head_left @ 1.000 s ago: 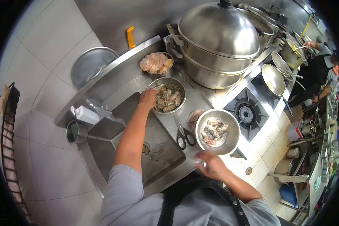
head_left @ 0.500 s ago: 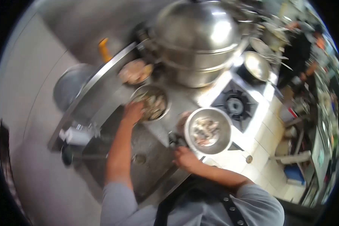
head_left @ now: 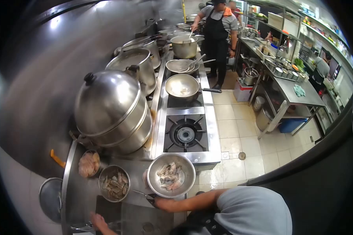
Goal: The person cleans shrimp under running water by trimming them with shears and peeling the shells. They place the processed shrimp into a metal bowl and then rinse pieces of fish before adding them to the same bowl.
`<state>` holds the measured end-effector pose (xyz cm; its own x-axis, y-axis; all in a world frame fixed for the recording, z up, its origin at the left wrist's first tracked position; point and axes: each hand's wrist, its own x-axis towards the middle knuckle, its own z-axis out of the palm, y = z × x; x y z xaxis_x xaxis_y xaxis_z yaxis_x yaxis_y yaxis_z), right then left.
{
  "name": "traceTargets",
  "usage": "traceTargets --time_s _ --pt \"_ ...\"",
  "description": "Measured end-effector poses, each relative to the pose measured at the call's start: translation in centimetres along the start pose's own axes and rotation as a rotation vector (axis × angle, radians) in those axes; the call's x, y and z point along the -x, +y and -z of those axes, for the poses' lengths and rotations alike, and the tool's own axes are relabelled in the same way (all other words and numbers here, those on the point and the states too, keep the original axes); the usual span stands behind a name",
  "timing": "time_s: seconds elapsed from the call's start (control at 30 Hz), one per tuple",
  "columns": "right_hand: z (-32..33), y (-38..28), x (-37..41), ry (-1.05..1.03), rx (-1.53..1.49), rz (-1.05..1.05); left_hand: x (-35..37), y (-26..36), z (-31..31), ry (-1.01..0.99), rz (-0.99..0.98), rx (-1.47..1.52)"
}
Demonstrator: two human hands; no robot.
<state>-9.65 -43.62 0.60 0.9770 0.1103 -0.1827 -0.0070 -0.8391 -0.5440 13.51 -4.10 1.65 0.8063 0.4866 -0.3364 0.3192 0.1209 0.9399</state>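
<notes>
My right hand [head_left: 164, 204] is closed round a black-handled tool [head_left: 149, 197] with a thin metal blade pointing left; whether it is scissors or a knife is unclear. Just above that hand, a large steel bowl [head_left: 189, 176] holds shrimp pieces [head_left: 170, 176]. A smaller bowl [head_left: 102, 186] to the left contains whole-looking shrimp [head_left: 116, 185]. My left hand [head_left: 97, 220] is low at the left, over the sink area [head_left: 129, 215], below the smaller bowl and apart from it. Its fingers are blurred. Pale pinkish pieces [head_left: 89, 164] fill another bowl.
A domed steamer [head_left: 110, 109] stands behind the bowls. An unlit burner [head_left: 185, 134], a pan [head_left: 182, 85] and pots line the stove. A person [head_left: 219, 31] in a black apron stirs a pot [head_left: 184, 47]. Another person [head_left: 321, 68] is at the far right.
My left hand has left the smaller shrimp bowl and moved toward the near left. The camera view has turned and lifted, showing more of the stove and room. My right hand still grips the tool.
</notes>
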Motion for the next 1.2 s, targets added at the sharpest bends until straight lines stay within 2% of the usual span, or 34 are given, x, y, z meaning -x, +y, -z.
traceTargets --time_s 0.07,0.13,0.17,0.23,0.27,0.3,0.33,0.37,0.4,0.43,0.47,0.5,0.53,0.57,0.6,0.63,0.7,0.73,0.8,0.87,1.03,1.1,1.17,1.2 --pt "0.1 -0.3 -0.5 -0.017 -0.03 -0.066 -4.1 -3.7 5.5 0.097 0.16 0.123" --pt "1.5 -1.1 0.4 -0.036 -0.053 -0.107 -4.6 -3.5 11.6 -0.573 0.633 0.512" --pt "0.9 -0.8 0.3 -0.037 -0.052 -0.106 -5.3 -3.7 11.3 -0.572 0.634 0.513" --pt "-0.2 -1.0 0.3 -0.154 0.027 0.07 -5.6 -4.4 10.1 -0.198 0.182 0.141" --pt "-0.7 -1.1 0.7 -0.192 0.03 0.102 -3.6 -6.0 11.5 -0.207 0.283 0.435" --pt "1.4 -2.0 1.5 -0.357 -0.35 -0.136 -3.3 -6.9 11.7 -0.472 0.051 0.217" --pt "3.0 -2.7 1.8 -0.54 -0.7 -0.394 -4.4 -6.5 11.8 -0.557 0.196 0.243" --pt "3.2 -2.6 2.7 -0.57 -0.832 -0.375 -2.6 -5.2 10.9 -0.515 0.069 0.076" --pt "3.4 -2.7 3.4 -0.636 -0.797 -0.31 -0.9 -3.6 9.6 -0.274 0.115 -0.151" --pt "6.5 -4.3 4.3 -0.728 -0.792 -0.348 -3.7 -6.3 10.7 -0.226 0.126 0.053" --pt "2.8 -2.8 4.5 -0.742 -1.023 -0.354 -1.8 -3.8 9.4 -0.083 0.008 -0.387" --pt "3.6 -3.1 4.6 -0.796 -0.987 -0.32 0.2 -2.7 8.6 -0.121 -0.096 -0.244" --pt "4.2 -3.9 4.6 -0.82 -0.95 -0.272 5.7 2.4 7.2 -0.082 -0.044 -0.404" --pt "5.1 -5.3 4.5 -0.83 -0.859 -0.269 2.2 1.6 8.7 -0.1 -0.088 -0.697" --pt "5.0 -6.1 4.2 -0.815 -0.882 -0.254 1.8 0.8 8.9 -0.036 -0.271 -0.686" --pt "5.3 -7.0 3.9 -0.835 -0.868 -0.257 5.5 3.5 7.9 0.003 -0.263 -0.788" --pt "4.2 -8.0 2.7 -0.899 -0.811 -0.123 10.1 5.9 7.2 -0.085 -0.213 -0.526" --pt "3.8 -8.7 2.6 -0.917 -0.809 -0.117 10.1 4.7 8.5 -0.068 -0.205 -0.53" --pt "4.1 -10.4 1.4 -1.041 -0.89 -0.052 9.6 2.9 8.9 -0.127 -0.424 -0.626" --pt "2.5 -11.1 0.4 -1.084 -0.864 -0.03 11.9 2.2 8.9 -0.157 -0.522 -0.678" --pt "1.7 -12.9 -0.3 -1.091 -0.837 -0.032 17.4 2.0 8.2 -0.075 -0.282 -0.545" --pt "1.3 -12.9 -0.5 -1.107 -0.839 -0.04 17.3 1.1 8.9 -0.04 -0.277 -0.519" --pt "-0.2 -12.5 -0.6 -0.995 -0.896 -0.049 17.9 1.4 9.1 0.007 -0.203 -0.495" --pt "0.2 -12.8 -0.5 -1.008 -0.888 -0.047 17.8 1.3 9.3 0.019 -0.195 -0.491"
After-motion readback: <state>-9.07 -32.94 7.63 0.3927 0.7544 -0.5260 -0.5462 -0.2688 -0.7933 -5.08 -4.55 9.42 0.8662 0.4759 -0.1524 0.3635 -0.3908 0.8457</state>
